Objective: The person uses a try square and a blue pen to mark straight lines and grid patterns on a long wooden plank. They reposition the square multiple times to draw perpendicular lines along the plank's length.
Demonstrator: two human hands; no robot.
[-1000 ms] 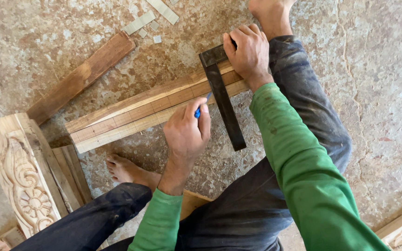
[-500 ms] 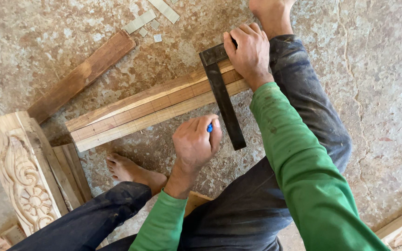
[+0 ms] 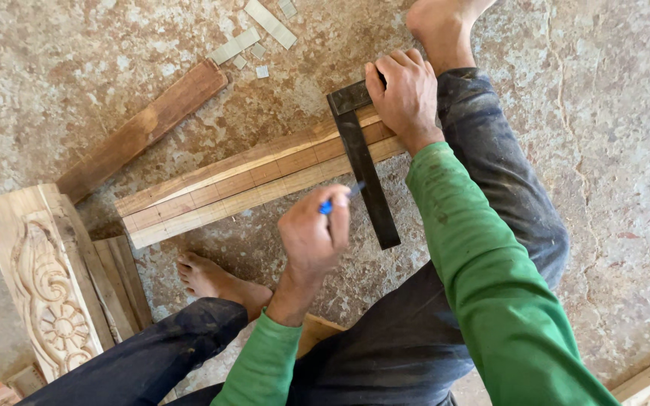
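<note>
We see even, soft daylight over the whole frame, with only faint shadows beneath the wooden strips (image 3: 250,184) and the left hand (image 3: 314,237), no glare, sharp focus at centre, and slight stretching towards the lower right corner.
</note>
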